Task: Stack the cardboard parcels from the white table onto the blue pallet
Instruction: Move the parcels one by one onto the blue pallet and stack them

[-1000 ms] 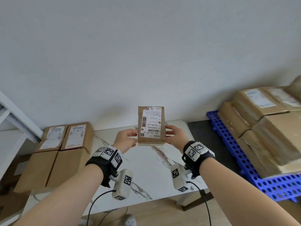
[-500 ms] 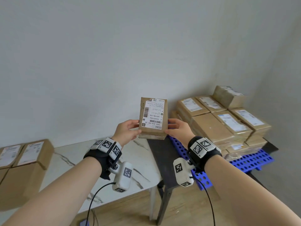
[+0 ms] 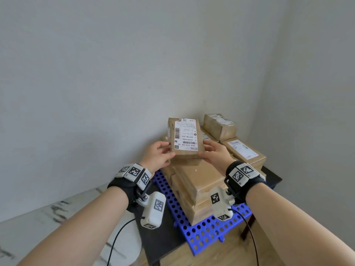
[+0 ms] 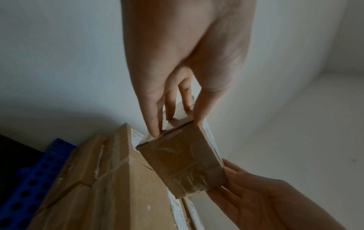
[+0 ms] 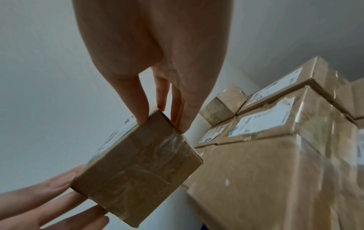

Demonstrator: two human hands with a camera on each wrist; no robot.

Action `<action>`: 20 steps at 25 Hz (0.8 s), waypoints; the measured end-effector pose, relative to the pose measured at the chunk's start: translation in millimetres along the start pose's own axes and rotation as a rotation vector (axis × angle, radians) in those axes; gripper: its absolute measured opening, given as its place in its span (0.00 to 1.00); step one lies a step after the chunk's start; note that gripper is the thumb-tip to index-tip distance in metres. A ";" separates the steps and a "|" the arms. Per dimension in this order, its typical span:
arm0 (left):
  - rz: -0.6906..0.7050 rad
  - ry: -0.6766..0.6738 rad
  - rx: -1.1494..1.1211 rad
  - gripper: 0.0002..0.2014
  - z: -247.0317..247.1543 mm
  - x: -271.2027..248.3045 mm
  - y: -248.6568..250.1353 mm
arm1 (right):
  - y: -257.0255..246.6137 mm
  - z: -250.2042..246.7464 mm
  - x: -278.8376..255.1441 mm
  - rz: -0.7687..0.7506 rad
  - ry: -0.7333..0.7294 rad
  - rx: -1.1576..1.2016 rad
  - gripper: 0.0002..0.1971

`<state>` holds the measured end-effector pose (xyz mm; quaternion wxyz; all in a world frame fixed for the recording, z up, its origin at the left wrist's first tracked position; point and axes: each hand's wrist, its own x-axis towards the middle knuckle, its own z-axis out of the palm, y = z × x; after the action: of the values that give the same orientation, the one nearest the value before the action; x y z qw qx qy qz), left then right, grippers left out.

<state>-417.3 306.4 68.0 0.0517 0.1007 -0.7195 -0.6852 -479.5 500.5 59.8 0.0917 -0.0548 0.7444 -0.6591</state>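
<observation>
I hold a small cardboard parcel [image 3: 185, 138] with a white shipping label between both hands, above the stack on the blue pallet [image 3: 203, 232]. My left hand [image 3: 158, 156] grips its left side and my right hand [image 3: 215, 155] grips its right side, thumbs on top. The left wrist view shows the left hand [image 4: 177, 115] pinching the parcel [image 4: 183, 165] at one edge. In the right wrist view the right hand [image 5: 161, 116] pinches the parcel [image 5: 135, 174] the same way. Several taped parcels [image 3: 197, 185] lie stacked on the pallet beneath it.
The pallet sits on a dark low table [image 3: 163, 244] in the room's corner, walls behind and to the right. The white marble-patterned table [image 3: 48, 227] lies at the lower left. More labelled parcels [image 3: 244, 150] fill the pallet's far right side, one small box [image 3: 219, 126] on top.
I have turned right from the white table toward the pallet, carrying the parcel in both hands. The parcel now hangs over the stacked boxes instead of over the table.
</observation>
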 end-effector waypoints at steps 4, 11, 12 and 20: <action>-0.021 -0.029 0.018 0.26 45.5 56.0 6.3 | -0.7 -48.6 55.3 0.033 -0.001 -0.045 0.28; -0.107 0.036 0.043 0.26 104.1 115.8 1.8 | 14.8 -110.7 128.6 0.029 -0.152 -0.215 0.31; -0.104 0.073 0.045 0.26 112.6 122.9 1.1 | 18.0 -117.6 139.8 0.018 -0.176 -0.212 0.31; -0.136 0.380 -0.002 0.21 156.7 139.2 -4.5 | 21.8 -135.7 206.9 -0.040 -0.477 -0.274 0.29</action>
<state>-585.9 429.1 45.9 0.1404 0.2767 -0.6878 -0.6563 -709.2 593.2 40.4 0.2431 -0.2349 0.7828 -0.5224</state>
